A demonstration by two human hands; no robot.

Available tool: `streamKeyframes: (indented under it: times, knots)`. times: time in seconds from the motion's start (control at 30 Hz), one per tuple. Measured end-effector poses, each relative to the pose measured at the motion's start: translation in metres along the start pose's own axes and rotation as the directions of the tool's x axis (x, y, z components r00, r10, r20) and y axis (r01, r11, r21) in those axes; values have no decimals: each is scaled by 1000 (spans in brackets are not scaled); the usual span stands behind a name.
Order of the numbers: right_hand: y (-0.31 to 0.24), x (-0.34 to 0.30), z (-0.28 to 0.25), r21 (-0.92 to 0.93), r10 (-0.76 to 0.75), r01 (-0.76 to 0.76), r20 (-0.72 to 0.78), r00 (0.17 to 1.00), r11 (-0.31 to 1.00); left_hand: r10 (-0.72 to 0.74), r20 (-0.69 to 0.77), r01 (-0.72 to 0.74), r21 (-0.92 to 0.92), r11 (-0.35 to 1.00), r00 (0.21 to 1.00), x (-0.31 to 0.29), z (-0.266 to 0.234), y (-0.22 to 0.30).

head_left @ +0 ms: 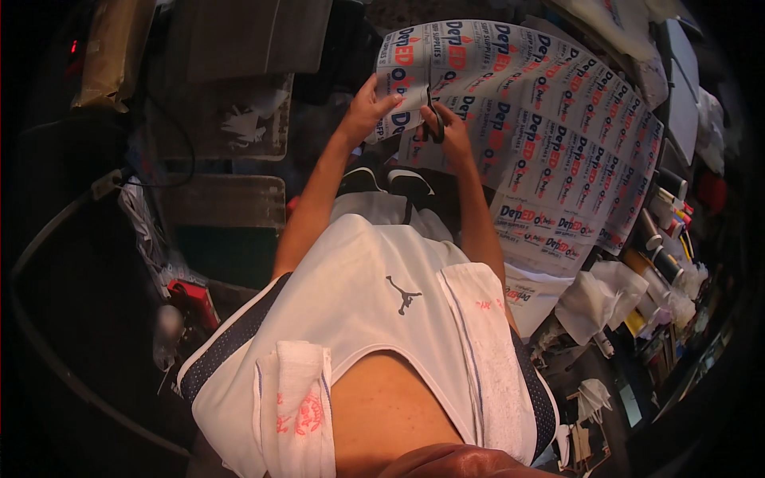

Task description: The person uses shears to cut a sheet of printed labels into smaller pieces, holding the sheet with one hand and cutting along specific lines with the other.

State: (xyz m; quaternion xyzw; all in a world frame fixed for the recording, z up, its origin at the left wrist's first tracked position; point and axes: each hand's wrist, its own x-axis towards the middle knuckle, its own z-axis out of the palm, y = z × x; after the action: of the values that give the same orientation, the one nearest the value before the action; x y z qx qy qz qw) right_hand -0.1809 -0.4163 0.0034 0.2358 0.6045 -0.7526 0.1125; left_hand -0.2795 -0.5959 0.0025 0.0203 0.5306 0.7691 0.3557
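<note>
A long white sheet (550, 151), printed all over with rows of dark and red lettering, spreads from in front of me toward the right. My left hand (370, 111) grips its near left edge, thumb on top. Dark-handled scissors (436, 123) are in my right hand (451, 134), its fingers around the handles. The scissors point up and away from me, their blades at the sheet just right of my left hand. To the right of the scissors the sheet curves and drapes down to a lower part beside my right arm.
Black shoes (411, 183) show below my hands. Dark flat panels (231, 203) stand at the left, near a taped brown carton (111, 56) and a red box (193, 301). Rolls, crumpled plastic (602, 299) and mixed clutter crowd the right side. Two white towels (307, 414) hang over my shoulders.
</note>
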Motion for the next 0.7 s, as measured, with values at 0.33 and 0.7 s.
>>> streamKeyframes:
  times: [0.33,0.7]
  knots:
    - [5,-10,15,18,-59,59,18,998,998,-209,175,251,-274,928,962,-8,-26,13]
    - [11,-18,28,36,-88,92,-93,992,995,-4,-7,5,55,998,1000,-19,3,7]
